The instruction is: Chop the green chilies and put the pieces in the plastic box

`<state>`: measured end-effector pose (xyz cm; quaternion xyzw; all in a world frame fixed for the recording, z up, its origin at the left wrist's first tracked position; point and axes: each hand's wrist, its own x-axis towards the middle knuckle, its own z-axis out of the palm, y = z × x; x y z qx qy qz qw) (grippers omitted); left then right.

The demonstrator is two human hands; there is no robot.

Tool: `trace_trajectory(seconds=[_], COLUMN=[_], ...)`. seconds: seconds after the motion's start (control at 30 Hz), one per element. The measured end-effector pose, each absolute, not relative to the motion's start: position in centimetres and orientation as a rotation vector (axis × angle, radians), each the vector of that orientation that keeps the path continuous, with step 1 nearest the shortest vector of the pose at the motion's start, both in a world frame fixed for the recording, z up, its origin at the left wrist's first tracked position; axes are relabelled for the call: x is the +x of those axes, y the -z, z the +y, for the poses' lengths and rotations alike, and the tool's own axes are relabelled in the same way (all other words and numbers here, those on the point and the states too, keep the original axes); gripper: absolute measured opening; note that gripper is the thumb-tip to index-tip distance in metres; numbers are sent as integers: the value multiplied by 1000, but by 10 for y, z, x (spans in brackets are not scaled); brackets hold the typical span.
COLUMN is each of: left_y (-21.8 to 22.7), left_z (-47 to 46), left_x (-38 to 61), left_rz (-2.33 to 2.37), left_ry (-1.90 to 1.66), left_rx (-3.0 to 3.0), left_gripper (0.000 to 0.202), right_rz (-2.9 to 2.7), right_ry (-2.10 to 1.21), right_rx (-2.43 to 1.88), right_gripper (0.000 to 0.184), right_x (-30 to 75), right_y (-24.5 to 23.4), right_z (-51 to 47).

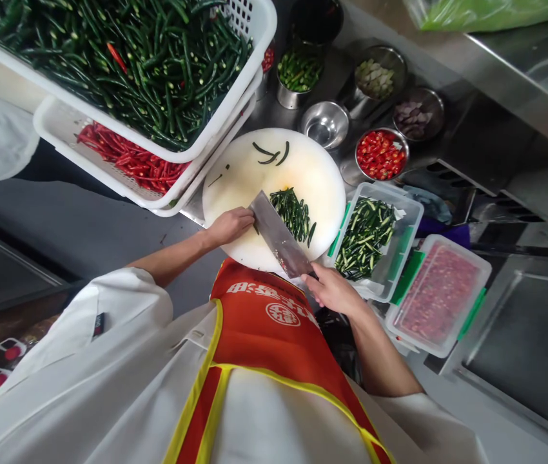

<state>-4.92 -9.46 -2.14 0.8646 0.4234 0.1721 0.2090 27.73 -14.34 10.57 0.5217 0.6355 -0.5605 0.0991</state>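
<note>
My right hand (332, 288) is wrapped round the handle of a cleaver (281, 238), whose broad blade slants across a round white cutting board (235, 161). Against the blade's far side lies a pile of sliced green chilies (293, 212). My left hand (232, 225) is closed at the blade's left end, its fingertips pressed on a green chili (256, 229) that is mostly hidden. A few whole green chilies (268, 154) lie loose towards the back of the board.
White baskets of green chilies (148, 71) and red chilies (133, 158) stand at the left. On the right are a plastic tub of cut green chilies (365, 238) and a lidded tub of red contents (438, 293). Behind the board stand metal bowls, one with chopped red chilies (381, 154).
</note>
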Motion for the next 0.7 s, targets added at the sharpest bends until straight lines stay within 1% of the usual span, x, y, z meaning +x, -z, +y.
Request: trace_trajectory(seconds=[0.1, 0.2, 0.33, 0.43, 0.5, 0.57, 0.63, 0.7], left_y=[23, 23, 15, 7, 3, 1, 2, 6], left_z=[-95, -95, -92, -72, -44, -6, 36, 70], left_x=[-48, -48, -47, -44, -40, -37, -34, -32], left_rz=[1190, 1184, 1098, 1054, 1143, 1364, 1586, 1707], left_ry=[-523, -514, -432, -420, -501, -647, -753, -700], left_rx=[2356, 2363, 2435, 2439, 2388, 2265, 2125, 2053], left_gripper=[26, 27, 28, 29, 29, 26, 23, 23], right_rz=[1903, 2030, 2021, 1930, 1864, 1821, 1805, 1847], right_ry=[1586, 1493, 1619, 1769, 1868, 1908, 1895, 1861], right_rx=[1543, 1616, 1717, 1843, 1934, 1972, 1917, 1786], right_gripper=[16, 13, 14, 16, 19, 22, 23, 21], right_x=[266, 242, 227, 240, 254, 266, 273, 274], right_y=[-98, -79, -59, -58, -63, -70, -76, -79], right_z=[-141, -138, -131, -134, -142, -152, -161, -167])
